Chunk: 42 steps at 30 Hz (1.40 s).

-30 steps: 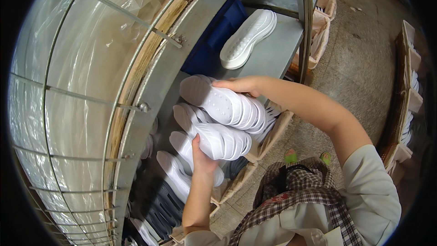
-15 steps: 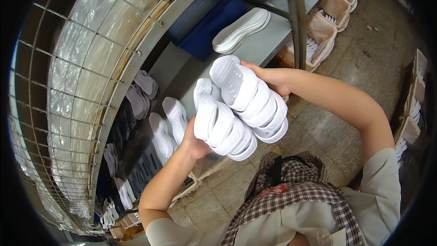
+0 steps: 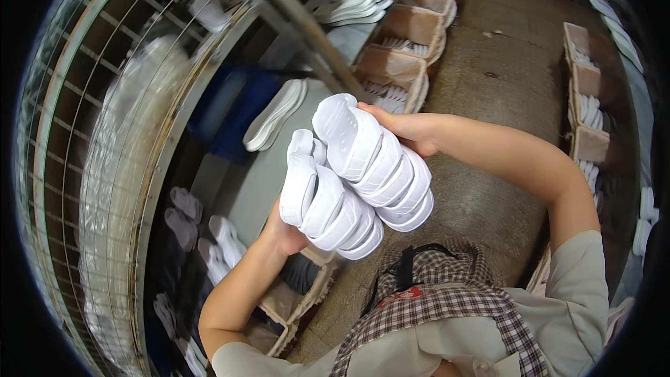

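Sole stacks, two, one per hand

We hold one stack of white shoe soles in our left hand and another stack in our right hand, close together, near a grey shelf and blue bin.

L bundle and R bundle of wht. strappy sandals, held aloft side by side, tilted w/ banded toe ends near & right, heel ends far & left. R bundle sits slightly farther, dotted footbed showing; layer qty. unclear.
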Tool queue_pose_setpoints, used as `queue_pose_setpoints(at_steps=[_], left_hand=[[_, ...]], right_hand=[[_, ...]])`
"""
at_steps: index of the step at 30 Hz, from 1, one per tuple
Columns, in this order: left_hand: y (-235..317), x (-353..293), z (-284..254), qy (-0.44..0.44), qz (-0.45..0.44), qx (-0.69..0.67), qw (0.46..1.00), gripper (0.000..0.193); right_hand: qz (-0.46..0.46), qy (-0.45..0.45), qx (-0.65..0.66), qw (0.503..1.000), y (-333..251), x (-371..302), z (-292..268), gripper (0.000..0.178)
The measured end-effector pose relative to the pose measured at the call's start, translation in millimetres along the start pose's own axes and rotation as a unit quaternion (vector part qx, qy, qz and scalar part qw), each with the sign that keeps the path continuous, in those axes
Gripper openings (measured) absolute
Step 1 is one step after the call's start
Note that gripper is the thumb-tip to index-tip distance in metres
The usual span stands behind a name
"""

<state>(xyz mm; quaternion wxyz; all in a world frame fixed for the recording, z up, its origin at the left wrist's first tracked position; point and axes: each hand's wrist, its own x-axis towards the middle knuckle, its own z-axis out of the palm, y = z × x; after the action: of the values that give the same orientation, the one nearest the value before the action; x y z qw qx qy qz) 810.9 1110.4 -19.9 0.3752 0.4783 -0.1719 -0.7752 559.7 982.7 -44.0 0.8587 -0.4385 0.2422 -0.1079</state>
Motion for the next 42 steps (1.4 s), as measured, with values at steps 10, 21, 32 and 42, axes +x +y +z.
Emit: queue_pose_setpoints(at_steps=[10,21,32,42], left_hand=[[13,99,80,-0.04,-0.093,0.048,0.994,0.051],[-10,328,124,-0.048,-0.063,0.037,0.996,0.058],[-38,484,203,-0.059,-0.032,0.093,0.993,0.094],[4,561,301,0.013,0.031,0.156,0.987,0.095]], right_hand=[[-0.019,0.092,0.08,0.992,-2,-79,-81,0.088],[-0.137,0.451,0.135,0.872,30,-101,-240,0.079],[-0.168,0.43,0.245,0.852,70,-154,-395,0.065],[-0.161,0.438,0.273,0.841,17,-166,-520,0.068]])
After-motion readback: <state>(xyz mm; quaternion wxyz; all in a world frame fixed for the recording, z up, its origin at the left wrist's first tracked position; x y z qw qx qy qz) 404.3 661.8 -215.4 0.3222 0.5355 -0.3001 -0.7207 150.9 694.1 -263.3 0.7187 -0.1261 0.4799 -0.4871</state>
